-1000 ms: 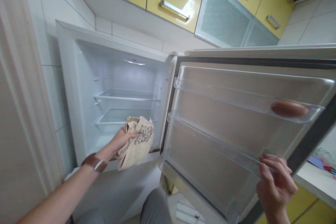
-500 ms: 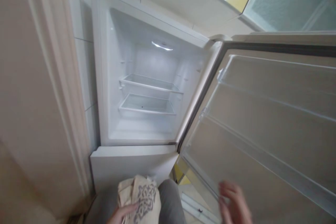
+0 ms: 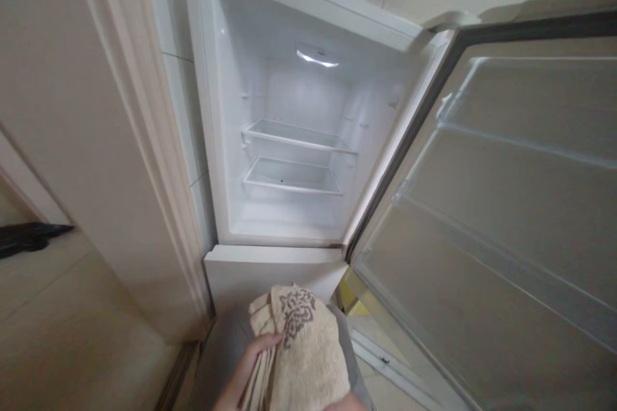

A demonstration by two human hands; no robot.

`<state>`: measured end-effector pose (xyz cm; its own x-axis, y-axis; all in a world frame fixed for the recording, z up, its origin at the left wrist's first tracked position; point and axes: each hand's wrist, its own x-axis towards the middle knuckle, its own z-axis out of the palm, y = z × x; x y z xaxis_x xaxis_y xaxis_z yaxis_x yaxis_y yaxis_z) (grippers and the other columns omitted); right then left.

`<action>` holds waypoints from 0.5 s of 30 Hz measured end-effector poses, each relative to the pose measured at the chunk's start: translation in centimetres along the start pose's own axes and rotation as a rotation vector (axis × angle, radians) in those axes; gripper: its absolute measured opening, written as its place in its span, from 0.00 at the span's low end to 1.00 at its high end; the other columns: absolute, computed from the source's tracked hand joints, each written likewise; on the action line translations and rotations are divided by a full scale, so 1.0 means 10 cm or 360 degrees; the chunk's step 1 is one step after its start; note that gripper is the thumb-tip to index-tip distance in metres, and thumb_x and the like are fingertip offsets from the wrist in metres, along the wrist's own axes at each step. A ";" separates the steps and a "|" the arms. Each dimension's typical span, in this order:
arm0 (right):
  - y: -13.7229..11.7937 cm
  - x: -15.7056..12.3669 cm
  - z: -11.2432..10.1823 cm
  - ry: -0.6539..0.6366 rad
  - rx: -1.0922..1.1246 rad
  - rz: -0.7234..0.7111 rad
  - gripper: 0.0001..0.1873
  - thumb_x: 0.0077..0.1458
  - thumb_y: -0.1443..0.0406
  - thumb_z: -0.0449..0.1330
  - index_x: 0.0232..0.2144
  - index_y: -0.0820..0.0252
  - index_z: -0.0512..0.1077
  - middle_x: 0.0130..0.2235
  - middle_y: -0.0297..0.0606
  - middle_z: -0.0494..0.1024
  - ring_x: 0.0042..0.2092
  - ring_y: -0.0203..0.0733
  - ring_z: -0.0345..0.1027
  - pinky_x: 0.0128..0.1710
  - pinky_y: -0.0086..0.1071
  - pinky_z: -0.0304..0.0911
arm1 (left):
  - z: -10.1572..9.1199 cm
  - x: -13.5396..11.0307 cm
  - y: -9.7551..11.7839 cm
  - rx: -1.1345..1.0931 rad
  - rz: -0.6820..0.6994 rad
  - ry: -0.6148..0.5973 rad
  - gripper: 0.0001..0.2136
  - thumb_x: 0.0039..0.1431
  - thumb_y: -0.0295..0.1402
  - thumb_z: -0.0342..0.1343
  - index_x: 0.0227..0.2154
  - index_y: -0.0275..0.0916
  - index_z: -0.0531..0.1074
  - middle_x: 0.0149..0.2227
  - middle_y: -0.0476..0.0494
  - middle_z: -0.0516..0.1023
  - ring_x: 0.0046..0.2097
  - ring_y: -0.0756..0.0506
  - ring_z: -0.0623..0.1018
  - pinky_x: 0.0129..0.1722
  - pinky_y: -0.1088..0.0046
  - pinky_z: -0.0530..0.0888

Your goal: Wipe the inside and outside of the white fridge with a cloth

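A folded beige cloth (image 3: 308, 359) with a dark swirling pattern lies over my lap at the bottom of the view. My left hand (image 3: 250, 366) grips its left side, thumb on top of the folds. At the cloth's lower right edge, my right hand (image 3: 347, 403) shows only in part; its fingers curl at the fabric and the frame cuts off the rest. In front of me stands a white fridge (image 3: 274, 257) with its door (image 3: 501, 218) swung wide to the right. Two glass shelves, an upper one (image 3: 299, 135) and a lower one (image 3: 294, 178), sit inside under a lit lamp (image 3: 317, 59).
Transparent door racks (image 3: 482, 250) run across the inner door. A pale door frame (image 3: 139, 109) stands close on the left. Something black (image 3: 29, 239) lies on the floor at far left. A white strip (image 3: 390, 366) lies on the floor under the fridge door.
My right hand has come from the open door down to the cloth. More of the cloth shows now, spread further right. The view has tilted downward and shifted left.
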<state>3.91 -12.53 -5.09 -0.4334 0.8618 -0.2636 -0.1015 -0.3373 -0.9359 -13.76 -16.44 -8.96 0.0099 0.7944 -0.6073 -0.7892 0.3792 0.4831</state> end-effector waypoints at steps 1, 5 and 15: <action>0.06 0.11 -0.05 -0.0020 0.0069 0.0045 0.25 0.54 0.47 0.70 0.50 0.49 0.78 0.48 0.41 0.82 0.52 0.49 0.76 0.53 0.44 0.75 | 0.01 0.00 -0.03 -0.0037 -0.0072 -0.0044 0.37 0.37 0.47 0.70 0.55 0.45 0.79 0.42 0.41 0.86 0.49 0.24 0.83 0.52 0.45 0.80; 0.29 0.12 -0.29 -0.0213 0.0436 0.0193 0.43 0.29 0.47 0.78 0.51 0.53 0.80 0.45 0.44 0.84 0.56 0.62 0.76 0.59 0.54 0.70 | 0.12 0.01 -0.11 -0.0090 -0.0267 -0.0194 0.31 0.37 0.46 0.70 0.49 0.43 0.82 0.40 0.40 0.86 0.51 0.25 0.83 0.52 0.48 0.80; 0.22 -0.11 -0.41 0.0006 0.0598 0.0063 0.40 0.41 0.61 0.76 0.58 0.59 0.74 0.54 0.45 0.82 0.61 0.56 0.73 0.68 0.49 0.61 | 0.38 0.00 -0.25 0.0311 0.0109 -0.0168 0.23 0.36 0.41 0.77 0.38 0.40 0.84 0.43 0.36 0.86 0.60 0.27 0.78 0.62 0.57 0.75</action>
<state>7.80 -12.63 -7.78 -0.4401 0.8466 -0.2992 -0.4066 -0.4850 -0.7742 -9.40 -15.59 -7.74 0.0327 0.8628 -0.5045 -0.6564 0.3992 0.6402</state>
